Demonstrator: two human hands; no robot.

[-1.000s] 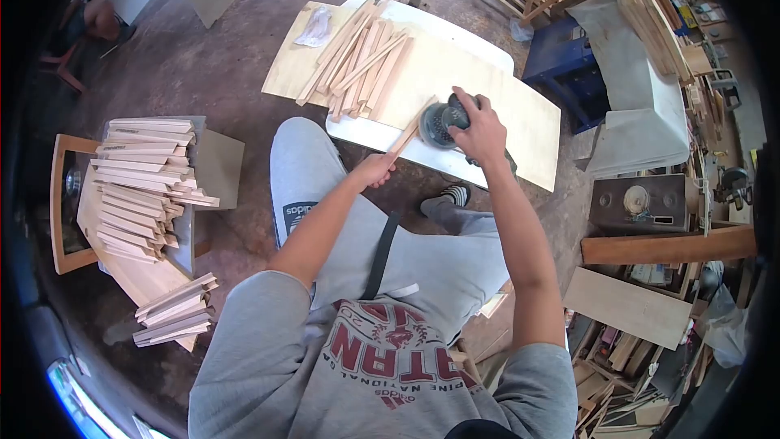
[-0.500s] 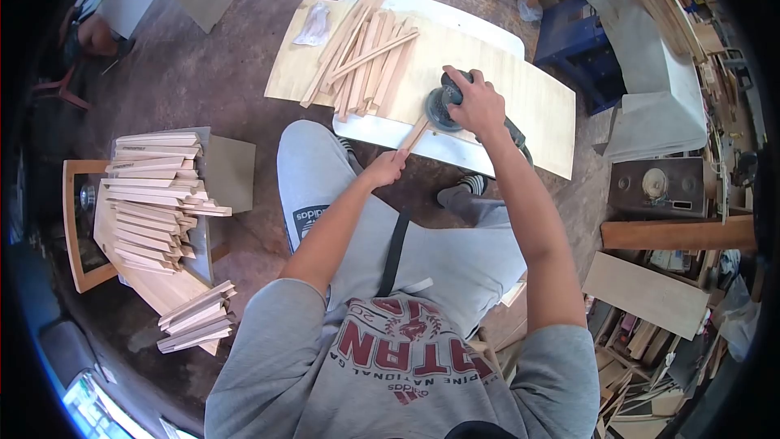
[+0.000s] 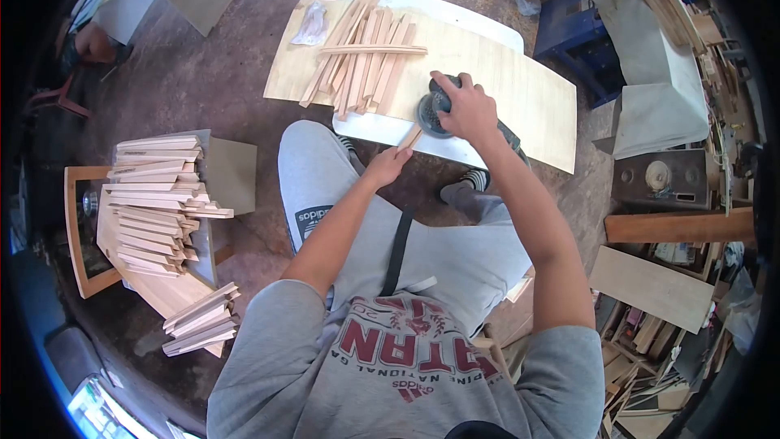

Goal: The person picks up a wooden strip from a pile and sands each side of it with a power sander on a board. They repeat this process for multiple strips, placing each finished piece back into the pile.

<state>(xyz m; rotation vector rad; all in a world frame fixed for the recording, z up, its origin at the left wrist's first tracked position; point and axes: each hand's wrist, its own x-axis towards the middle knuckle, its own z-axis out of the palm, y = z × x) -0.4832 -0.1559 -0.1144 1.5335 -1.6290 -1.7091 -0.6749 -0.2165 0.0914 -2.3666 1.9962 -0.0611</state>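
Note:
My right hand [image 3: 470, 110] is wrapped over a dark round power sander [image 3: 431, 116], which rests at the near edge of the plywood board [image 3: 520, 97]. Under the sander's pad lies the far part of a thin wooden strip [image 3: 413, 136]; its near end is gripped in my left hand [image 3: 387, 167], just off the table edge. To the left of the sander, a pile of wooden strips [image 3: 370, 65] lies on the board, with one strip [image 3: 374, 49] crosswise on top. A clear plastic bag [image 3: 311, 24] sits beside the pile.
Stacks of wooden strips [image 3: 158, 203] stand at the left on a low surface, beside a wooden frame [image 3: 73, 232]. A blue cabinet [image 3: 573, 41], a speaker box [image 3: 660, 179] and wood scraps are at the right. Part of another person [image 3: 96, 45] shows at the upper left.
My right hand and the sander have moved slightly left and toward me along the strip. The top strip on the pile has turned from slanted to nearly level.

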